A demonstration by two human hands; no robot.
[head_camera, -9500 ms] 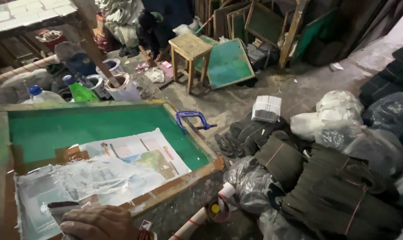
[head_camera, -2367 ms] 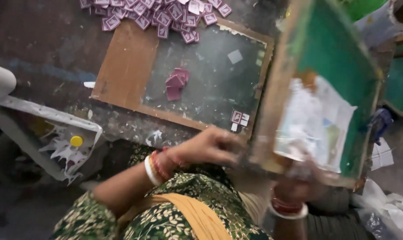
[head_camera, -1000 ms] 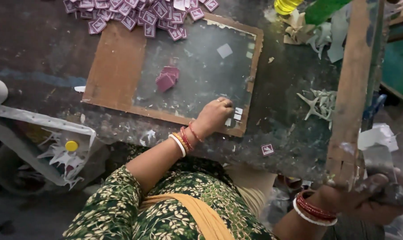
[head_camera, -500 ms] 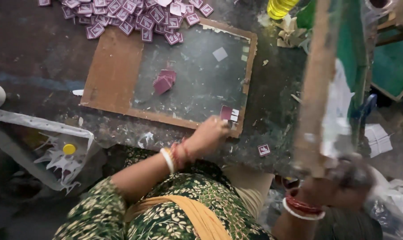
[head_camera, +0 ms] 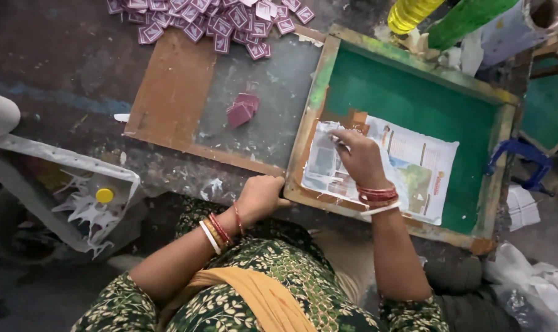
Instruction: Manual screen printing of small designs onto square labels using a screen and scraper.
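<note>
A wooden screen frame [head_camera: 309, 104] with green mesh lies flat on the worktop, over the right part of a brown board [head_camera: 168, 92] with a grey pane. My left hand [head_camera: 261, 195] grips the frame's near left corner. Inside the frame, my right hand [head_camera: 357, 157] rests palm down, fingers spread, on a printed paper sheet [head_camera: 423, 172] stuck to the mesh. A few maroon cards [head_camera: 243, 110] lie on the grey pane just left of the frame.
Several pink-maroon cards [head_camera: 211, 18] are heaped at the board's far edge. A yellow bottle [head_camera: 411, 12] and a green bottle [head_camera: 469, 18] stand beyond the frame. A blue clamp [head_camera: 525, 161] and white paper stack [head_camera: 523, 208] sit right; white plastic with a yellow cap [head_camera: 104, 195] lies left.
The frame, held upright on the right, now lies flat on the board. My right hand left its edge for the paper inside; my left hand took the near corner.
</note>
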